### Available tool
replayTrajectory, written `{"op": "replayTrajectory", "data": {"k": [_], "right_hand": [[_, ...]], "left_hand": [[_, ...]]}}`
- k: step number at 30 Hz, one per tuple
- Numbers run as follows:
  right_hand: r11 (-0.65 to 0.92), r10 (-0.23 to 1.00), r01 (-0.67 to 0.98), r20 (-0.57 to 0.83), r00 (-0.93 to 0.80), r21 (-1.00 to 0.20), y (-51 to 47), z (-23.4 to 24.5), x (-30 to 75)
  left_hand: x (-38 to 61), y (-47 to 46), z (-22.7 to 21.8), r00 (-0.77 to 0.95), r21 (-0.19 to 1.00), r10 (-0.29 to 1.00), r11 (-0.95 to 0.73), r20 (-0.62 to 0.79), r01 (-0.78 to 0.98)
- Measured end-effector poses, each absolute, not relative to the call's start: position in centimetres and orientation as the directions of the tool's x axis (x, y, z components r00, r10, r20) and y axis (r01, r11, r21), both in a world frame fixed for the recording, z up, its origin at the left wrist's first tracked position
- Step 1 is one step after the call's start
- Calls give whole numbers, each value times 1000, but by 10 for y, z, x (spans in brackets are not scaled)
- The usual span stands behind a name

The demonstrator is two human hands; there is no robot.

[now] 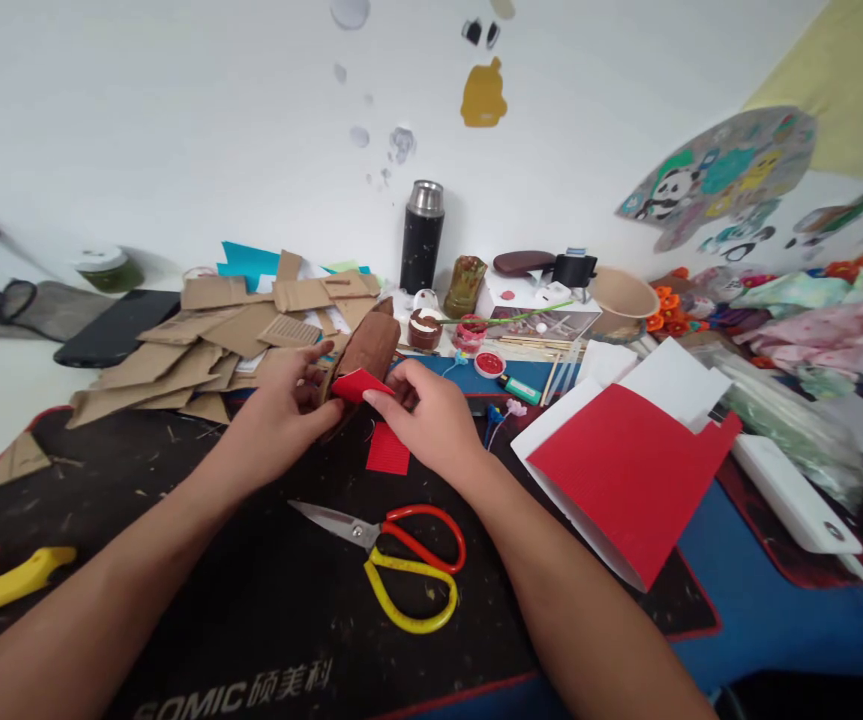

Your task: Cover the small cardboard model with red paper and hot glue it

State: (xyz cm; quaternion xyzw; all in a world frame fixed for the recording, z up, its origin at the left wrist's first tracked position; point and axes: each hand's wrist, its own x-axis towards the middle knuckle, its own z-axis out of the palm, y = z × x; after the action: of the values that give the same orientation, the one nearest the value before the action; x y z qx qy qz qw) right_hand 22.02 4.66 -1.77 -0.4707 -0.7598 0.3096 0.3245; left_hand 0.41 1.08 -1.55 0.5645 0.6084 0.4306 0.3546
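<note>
Red corrugated paper, a small folded-looking piece (360, 386), sits between the thumb and fingers of the right hand (437, 415), pinched firmly at its three o'clock edge. Brown clay-like roll (372, 345) lies just beyond it at about one o'clock, its long axis running from seven toward one o'clock. The red piece crosses in front of the roll's near end; whether the two touch, I cannot tell. At nine o'clock from the red piece, the left hand (292, 402) is nearer the roll and appears clamped on its left flank, fingers curled along it, thumb tip beside the paper's left corner. A second red strip (388, 450) rests on the dark mat (198, 590) at five o'clock, and the scissors (369, 537) lie at six, blades pointing to ten.
</note>
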Motion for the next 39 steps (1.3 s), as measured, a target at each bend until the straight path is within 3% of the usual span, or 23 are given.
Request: {"op": "replayTrajectory", "data": {"k": [3, 9, 23, 30, 39], "right_hand": [[361, 924, 477, 239, -299, -801, 48, -20, 221], [469, 882, 490, 366, -296, -735, 47, -25, 223], [551, 829, 430, 415, -374, -715, 42, -35, 220], [473, 875, 360, 383, -296, -804, 43, -35, 219], [481, 870, 392, 369, -327, -785, 41, -33, 219]], "left_hand": [[9, 8, -15, -127, 920, 991, 21, 32, 391], [17, 4, -15, -152, 901, 988, 32, 38, 433], [16, 1, -23, -161, 855, 975, -48, 152, 517], [22, -1, -22, -129, 917, 990, -2, 58, 399], [28, -4, -15, -96, 960, 995, 57, -32, 276]]}}
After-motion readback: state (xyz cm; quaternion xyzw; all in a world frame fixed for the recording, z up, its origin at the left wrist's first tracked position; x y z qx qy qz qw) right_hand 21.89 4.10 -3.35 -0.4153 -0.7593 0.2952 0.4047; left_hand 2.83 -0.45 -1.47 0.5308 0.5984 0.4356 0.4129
